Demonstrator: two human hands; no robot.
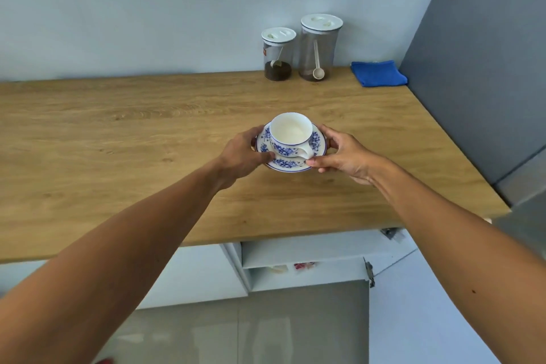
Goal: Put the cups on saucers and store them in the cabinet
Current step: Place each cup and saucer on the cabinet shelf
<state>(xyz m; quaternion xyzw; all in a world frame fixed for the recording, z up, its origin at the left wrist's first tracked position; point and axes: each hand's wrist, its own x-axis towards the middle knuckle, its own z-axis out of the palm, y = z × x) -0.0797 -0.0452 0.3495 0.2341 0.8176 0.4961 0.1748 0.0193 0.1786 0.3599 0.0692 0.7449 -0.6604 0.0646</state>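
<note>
A white cup (291,134) with blue flowers stands upright on a matching blue-and-white saucer (285,164) in the middle of the wooden counter (147,133). The cup's handle points toward me and to the right. My left hand (243,156) grips the saucer's left rim, thumb on top. My right hand (344,154) pinches the right rim, thumb near the cup's handle. I cannot tell whether the saucer rests on the wood or is just above it. Below the counter's front edge an open cabinet (304,260) shows white shelves.
Two clear jars with white lids, a short jar (277,53) and a tall jar (319,47) with a scoop inside, stand at the back of the counter. A folded blue cloth (378,74) lies to their right by a grey wall panel (478,68). An open cabinet door (251,322) hangs below.
</note>
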